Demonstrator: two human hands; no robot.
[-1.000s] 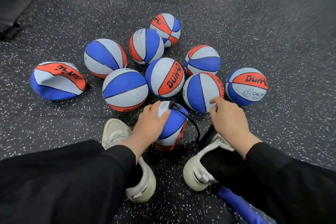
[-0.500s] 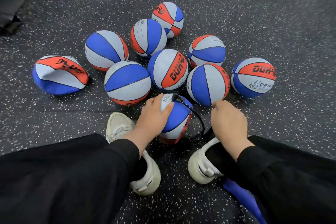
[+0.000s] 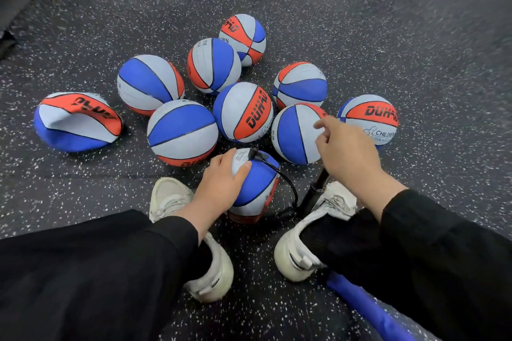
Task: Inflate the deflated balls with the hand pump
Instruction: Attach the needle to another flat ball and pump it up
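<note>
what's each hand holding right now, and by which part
The left hand grips the ball being pumped over its upper left side, thumb near the hose. The right hand grips the pump at its top handle, hidden underneath.

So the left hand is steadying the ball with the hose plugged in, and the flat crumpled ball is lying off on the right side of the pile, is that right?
Not quite. The left hand does steady the ball with the hose, but the flat crumpled ball lies on the left side of the pile, apart from the round ones. The head view shows it.
</note>
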